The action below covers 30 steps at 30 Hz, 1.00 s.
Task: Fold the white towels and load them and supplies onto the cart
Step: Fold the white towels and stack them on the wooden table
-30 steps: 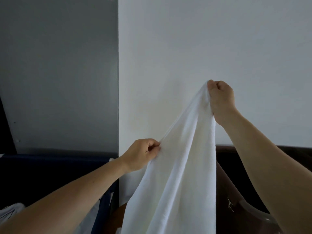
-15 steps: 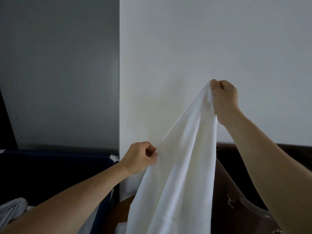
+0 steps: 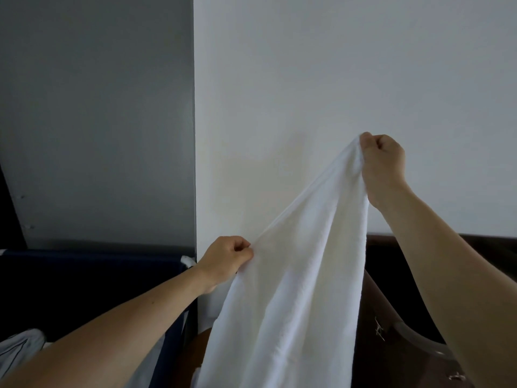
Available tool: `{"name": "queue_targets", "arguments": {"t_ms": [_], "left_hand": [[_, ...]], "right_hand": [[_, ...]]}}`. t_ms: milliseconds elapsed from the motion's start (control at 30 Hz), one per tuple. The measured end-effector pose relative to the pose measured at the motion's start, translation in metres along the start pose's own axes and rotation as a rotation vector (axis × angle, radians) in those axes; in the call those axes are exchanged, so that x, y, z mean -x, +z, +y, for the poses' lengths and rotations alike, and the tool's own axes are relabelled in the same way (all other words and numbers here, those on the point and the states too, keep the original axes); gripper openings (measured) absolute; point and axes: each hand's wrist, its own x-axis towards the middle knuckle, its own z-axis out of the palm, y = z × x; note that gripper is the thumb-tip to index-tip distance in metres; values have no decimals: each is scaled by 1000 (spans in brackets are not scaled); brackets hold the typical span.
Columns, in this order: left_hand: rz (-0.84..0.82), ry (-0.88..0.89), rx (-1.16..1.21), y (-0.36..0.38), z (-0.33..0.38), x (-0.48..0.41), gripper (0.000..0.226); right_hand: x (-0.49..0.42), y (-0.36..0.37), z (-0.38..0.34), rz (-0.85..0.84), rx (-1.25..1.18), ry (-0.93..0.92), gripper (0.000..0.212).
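I have 1 white towel (image 3: pixel 293 289) held up in the air in front of a white wall (image 3: pixel 335 79), and both hands grip it. The right hand (image 3: pixel 383 166) is high on the right, fingers curled into a tight fist around a bunched corner, which is the cloth's highest point. The left hand (image 3: pixel 228 261) is lower and further left, thumb and curled fingers pinching the towel's left edge. Between the 2 hands that edge runs in a taut slanted line. Below it the cloth hangs in long soft folds past the bottom of the view, so I cannot tell where its lower end lies. Left of the white wall is a grey wall panel (image 3: pixel 98 121), and under it a dark blue bin (image 3: pixel 84 275) with a pale striped cloth (image 3: pixel 19 348) showing at its near left corner. Right of the towel, beneath the right forearm, there is a dark brown surface (image 3: pixel 380 301) with a clear curved plastic piece (image 3: pixel 419 341) and a small metal clip (image 3: pixel 379 330). I cannot make out what those belong to.
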Motion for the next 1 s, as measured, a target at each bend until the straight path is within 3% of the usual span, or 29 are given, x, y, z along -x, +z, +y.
{"name": "queue_targets", "arguments": {"t_ms": [167, 300, 433, 600, 700, 867, 1000], "left_hand": [[81, 3, 38, 6, -5, 0, 24], [48, 152, -175, 19, -17, 10, 28], [71, 241, -224, 27, -24, 18, 28], [185, 194, -169, 20, -23, 15, 30], [267, 160, -106, 10, -4, 7, 30], [222, 166, -108, -2, 45, -6, 29], [129, 238, -287, 15, 83, -12, 29]], "right_hand": [[-1, -4, -4, 46, -32, -8, 41], [-1, -5, -10, 70, -54, -7, 38], [1, -4, -11, 67, -62, -10, 39], [1, -11, -5, 58, -3, -11, 41], [1, -19, 6, -29, 187, 17, 37], [22, -27, 28, -126, 434, -47, 35], [73, -13, 25, -466, 392, -194, 28]]}}
